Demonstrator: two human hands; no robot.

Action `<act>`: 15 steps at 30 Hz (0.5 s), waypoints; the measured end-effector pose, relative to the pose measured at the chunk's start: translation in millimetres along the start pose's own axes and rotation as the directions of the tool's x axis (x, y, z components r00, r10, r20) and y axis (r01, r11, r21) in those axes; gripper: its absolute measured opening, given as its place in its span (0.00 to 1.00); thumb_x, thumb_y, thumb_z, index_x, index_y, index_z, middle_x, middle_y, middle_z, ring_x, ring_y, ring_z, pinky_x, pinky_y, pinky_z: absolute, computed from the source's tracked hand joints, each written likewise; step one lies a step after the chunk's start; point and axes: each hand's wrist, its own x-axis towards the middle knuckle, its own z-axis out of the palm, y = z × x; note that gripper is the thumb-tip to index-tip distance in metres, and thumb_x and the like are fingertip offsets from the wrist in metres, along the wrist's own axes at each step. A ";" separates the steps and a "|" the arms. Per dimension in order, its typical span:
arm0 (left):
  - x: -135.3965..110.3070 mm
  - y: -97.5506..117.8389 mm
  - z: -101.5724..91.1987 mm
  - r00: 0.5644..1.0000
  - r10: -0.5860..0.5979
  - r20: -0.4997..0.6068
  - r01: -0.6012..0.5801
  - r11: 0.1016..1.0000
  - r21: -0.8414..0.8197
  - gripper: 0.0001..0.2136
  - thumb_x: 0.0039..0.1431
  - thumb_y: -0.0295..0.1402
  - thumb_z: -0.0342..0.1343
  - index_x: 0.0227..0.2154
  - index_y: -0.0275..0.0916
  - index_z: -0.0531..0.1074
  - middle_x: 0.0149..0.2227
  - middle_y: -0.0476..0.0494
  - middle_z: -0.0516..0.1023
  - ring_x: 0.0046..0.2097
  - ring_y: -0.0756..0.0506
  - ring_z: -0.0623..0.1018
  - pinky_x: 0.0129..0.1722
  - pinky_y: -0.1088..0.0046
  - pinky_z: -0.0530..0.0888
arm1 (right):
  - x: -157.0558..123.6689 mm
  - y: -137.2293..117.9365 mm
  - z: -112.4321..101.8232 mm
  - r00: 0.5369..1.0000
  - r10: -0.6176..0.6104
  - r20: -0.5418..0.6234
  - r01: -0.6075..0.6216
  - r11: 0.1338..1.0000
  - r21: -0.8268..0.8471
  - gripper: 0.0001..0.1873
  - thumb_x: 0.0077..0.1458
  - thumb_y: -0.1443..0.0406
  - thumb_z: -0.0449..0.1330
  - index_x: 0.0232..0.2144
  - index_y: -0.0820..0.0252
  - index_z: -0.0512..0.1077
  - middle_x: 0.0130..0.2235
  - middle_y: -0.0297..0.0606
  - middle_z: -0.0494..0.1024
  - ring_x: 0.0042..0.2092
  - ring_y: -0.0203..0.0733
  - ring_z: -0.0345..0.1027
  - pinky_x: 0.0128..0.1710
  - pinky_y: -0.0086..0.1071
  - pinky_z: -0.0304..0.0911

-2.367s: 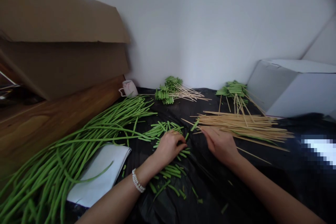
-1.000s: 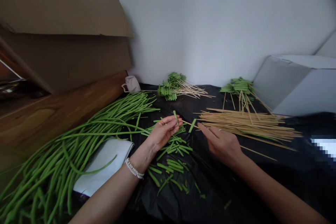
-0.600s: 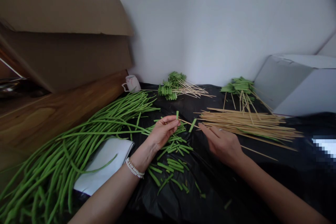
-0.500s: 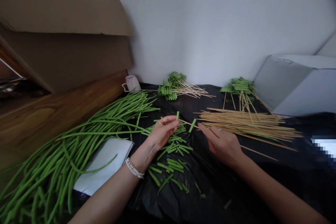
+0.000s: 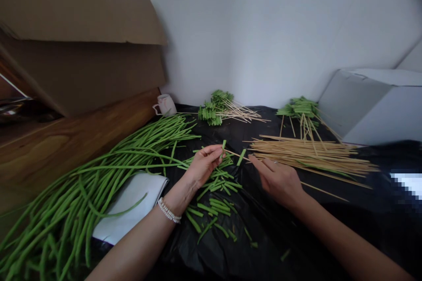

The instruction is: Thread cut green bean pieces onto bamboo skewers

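My left hand (image 5: 206, 164), a beaded bracelet at its wrist, pinches a short piece of green bean (image 5: 224, 145) at the tip of a thin wooden skewer (image 5: 233, 153). Farther along that skewer another cut bean piece (image 5: 241, 157) is threaded crosswise. My right hand (image 5: 280, 182) is closed round the skewer, its fingertips just right of the threaded piece. Below my left hand, loose cut bean pieces (image 5: 219, 206) lie scattered on black plastic sheeting (image 5: 260, 224). Right of them, beyond my right hand, is a pile of bare skewers (image 5: 310, 153).
Long uncut beans (image 5: 132, 153) heap at the left, partly over a folded white cloth (image 5: 121, 210). Filled skewers (image 5: 211, 112) lie by the wall, with another bunch (image 5: 301, 107) at right. A mug (image 5: 165, 105), cardboard box (image 5: 82, 44) and white box (image 5: 372, 105) stand around.
Almost nothing differs. The bean piece in my left fingers has shifted very slightly, and both hands keep their places on the skewer.
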 end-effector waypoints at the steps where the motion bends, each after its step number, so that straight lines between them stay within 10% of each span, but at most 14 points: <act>1: 0.3 -0.3 -0.3 1.000 -0.001 -0.006 0.001 1.000 -0.001 0.13 0.41 0.29 0.70 0.32 0.33 0.78 0.29 0.47 0.79 0.33 0.53 0.77 0.34 0.79 0.71 | -0.2 -0.2 0.1 1.000 0.004 0.002 -0.004 1.000 0.006 0.23 0.53 0.73 0.52 0.52 0.61 0.70 0.30 0.35 0.75 0.27 0.33 0.64 0.26 0.30 0.53; 15: 1.1 -1.8 -0.4 0.999 0.011 -0.035 -0.010 1.000 0.005 0.12 0.39 0.28 0.71 0.30 0.34 0.79 0.28 0.48 0.79 0.30 0.54 0.75 0.33 0.80 0.71 | 0.5 -1.5 0.5 1.000 -0.015 -0.013 0.015 1.000 -0.014 0.21 0.56 0.73 0.51 0.50 0.62 0.72 0.29 0.34 0.75 0.26 0.33 0.64 0.25 0.30 0.53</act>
